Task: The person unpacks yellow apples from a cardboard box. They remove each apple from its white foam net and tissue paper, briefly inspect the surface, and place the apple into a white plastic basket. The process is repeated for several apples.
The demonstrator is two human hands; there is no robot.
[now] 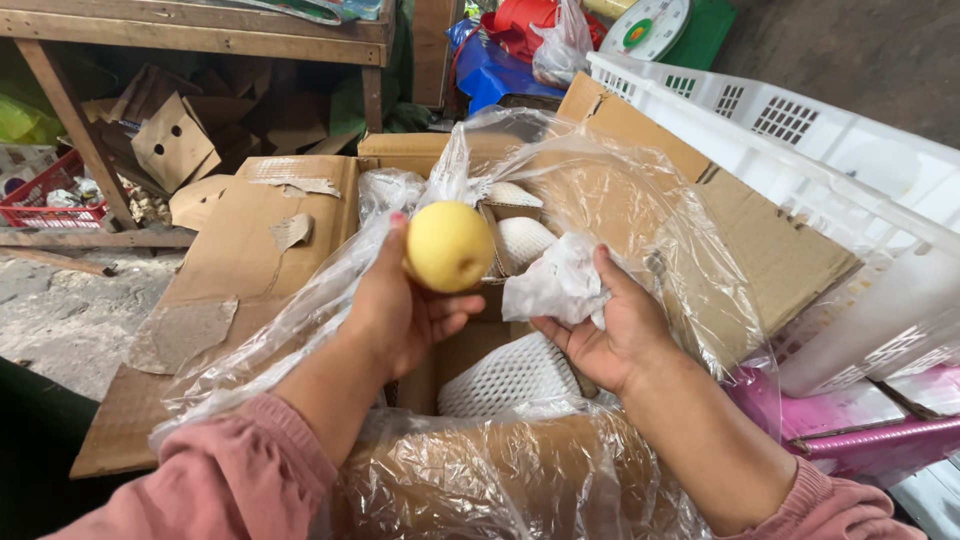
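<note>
My left hand (pixel 405 310) holds a round yellow fruit (pixel 448 246) up over an open cardboard box (pixel 250 260). My right hand (pixel 605 325) grips a crumpled white paper wrapper (pixel 555 285) just right of the fruit. The box is lined with a clear plastic bag (pixel 640 215). Inside it lie more fruits in white foam net sleeves (pixel 510 375), one below my hands and others further back (pixel 525 240). Both my sleeves are pink.
A white plastic crate (pixel 800 140) stands to the right of the box, with a pink plastic piece (pixel 850 430) below it. A wooden table (pixel 190 35) with cardboard scraps under it is at the back left. A scale dial (pixel 650 25) and a red basket (pixel 50 195) are further off.
</note>
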